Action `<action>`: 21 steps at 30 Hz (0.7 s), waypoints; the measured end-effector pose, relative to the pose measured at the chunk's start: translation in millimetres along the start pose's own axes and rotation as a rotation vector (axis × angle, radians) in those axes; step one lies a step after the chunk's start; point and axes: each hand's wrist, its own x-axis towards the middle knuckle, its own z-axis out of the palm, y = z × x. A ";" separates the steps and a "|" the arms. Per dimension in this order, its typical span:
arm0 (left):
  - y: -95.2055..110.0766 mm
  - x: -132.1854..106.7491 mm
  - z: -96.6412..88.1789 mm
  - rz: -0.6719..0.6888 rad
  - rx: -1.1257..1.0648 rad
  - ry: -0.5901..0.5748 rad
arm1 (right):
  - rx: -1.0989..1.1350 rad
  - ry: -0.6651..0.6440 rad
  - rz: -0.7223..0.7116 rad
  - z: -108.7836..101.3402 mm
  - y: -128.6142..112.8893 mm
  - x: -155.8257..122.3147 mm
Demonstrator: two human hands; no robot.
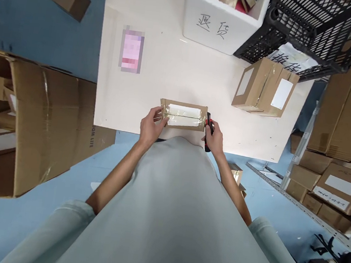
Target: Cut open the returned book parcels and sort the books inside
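Observation:
A small flat cardboard parcel [183,115], wrapped in clear tape with a white label on top, lies at the near edge of the white table [156,81]. My left hand [152,124] grips the parcel's left end with fingers curled round it. My right hand [214,137] is closed round a red and black utility knife [208,127], held against the parcel's right end.
A taped cardboard box [265,87] sits on the table to the right. Behind stand a white foam bin [223,15] with goods and a black plastic crate [315,29]. A large open carton [27,125] stands on the blue floor at left; shelved boxes [336,187] fill the right.

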 end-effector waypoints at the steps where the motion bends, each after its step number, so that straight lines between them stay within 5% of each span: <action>1: -0.8 4.1 1.5 -0.002 0.012 -0.018 | -0.030 0.006 -0.003 -3.1 0.3 -2.3; 7: -5.4 16.9 3.4 0.009 -0.018 -0.063 | -0.402 0.116 -0.126 -19.0 -28.9 -11.0; 14: -9.9 20.2 7.1 -0.031 -0.111 -0.074 | -0.867 -0.266 -0.352 2.1 -107.8 -4.2; 21: -15.3 20.2 10.4 -0.026 -0.156 -0.102 | -1.067 -0.402 -0.463 22.8 -135.3 16.8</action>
